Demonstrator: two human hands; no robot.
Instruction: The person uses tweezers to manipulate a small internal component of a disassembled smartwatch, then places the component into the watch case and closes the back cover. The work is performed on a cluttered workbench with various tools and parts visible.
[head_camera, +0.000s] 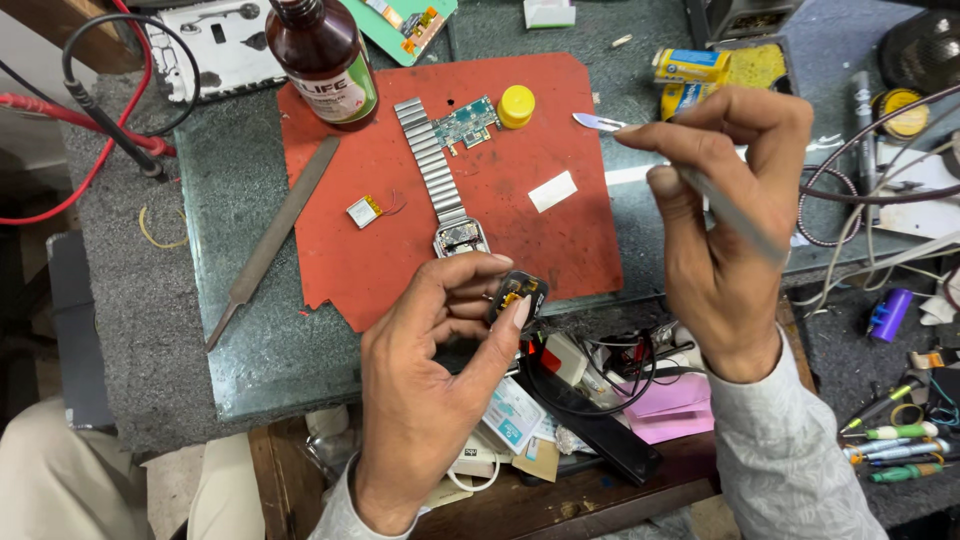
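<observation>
pinching a small watch case (517, 292) just above the red mat's (500, 215) front edge.
gripping it between left hand (432, 385) fingertips; right hand (722, 225) closing around a scalpel (690, 182), blade raised over the mat.

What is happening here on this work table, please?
A person has a smartwatch taken apart. The left hand holds a small watch part in its fingers above the red mat. The right hand holds a thin scalpel, raised. The watch body with metal strap and a circuit board lie on the mat.
</observation>
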